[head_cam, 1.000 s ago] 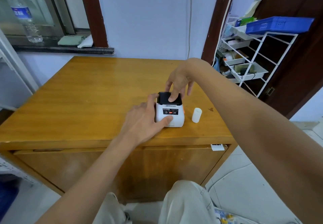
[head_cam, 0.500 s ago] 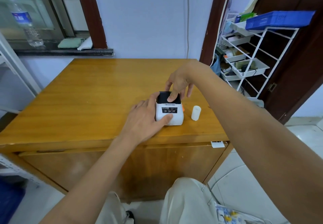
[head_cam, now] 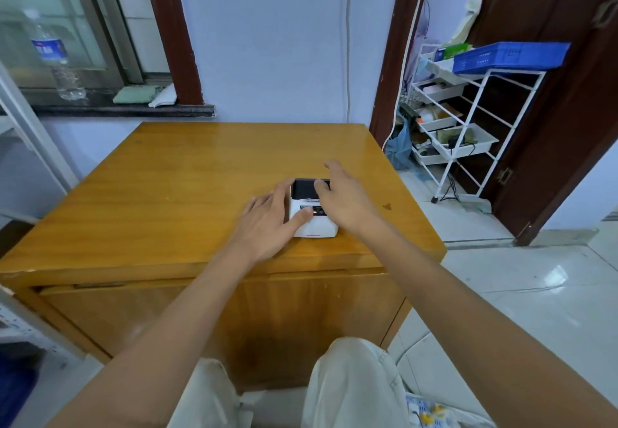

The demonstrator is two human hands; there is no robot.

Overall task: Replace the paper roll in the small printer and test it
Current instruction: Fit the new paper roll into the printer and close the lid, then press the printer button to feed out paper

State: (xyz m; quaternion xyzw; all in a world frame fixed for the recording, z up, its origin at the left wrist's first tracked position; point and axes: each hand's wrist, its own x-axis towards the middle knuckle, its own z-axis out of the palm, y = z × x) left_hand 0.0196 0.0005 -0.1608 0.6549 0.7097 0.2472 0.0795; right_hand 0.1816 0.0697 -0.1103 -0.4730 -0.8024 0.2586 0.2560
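Observation:
A small white printer (head_cam: 314,225) with a black lid (head_cam: 303,189) stands near the front right of the wooden table (head_cam: 187,180). My left hand (head_cam: 267,223) grips its left side, thumb lying on the front panel beside a small red light. My right hand (head_cam: 346,198) hovers over the printer's right side with fingers spread, its thumb touching the black lid. The lid looks closed. The white paper roll that stood right of the printer is hidden behind my right hand and wrist.
A white wire rack (head_cam: 468,120) with trays and a blue basket (head_cam: 508,56) stands to the right by a dark door. A water bottle (head_cam: 60,59) and cloths sit on the window sill behind. My knees are below the table's front edge.
My right hand has swung from behind the printer to its right side, so it now covers the paper roll. My left hand stays on the printer. The camera has shifted slightly.

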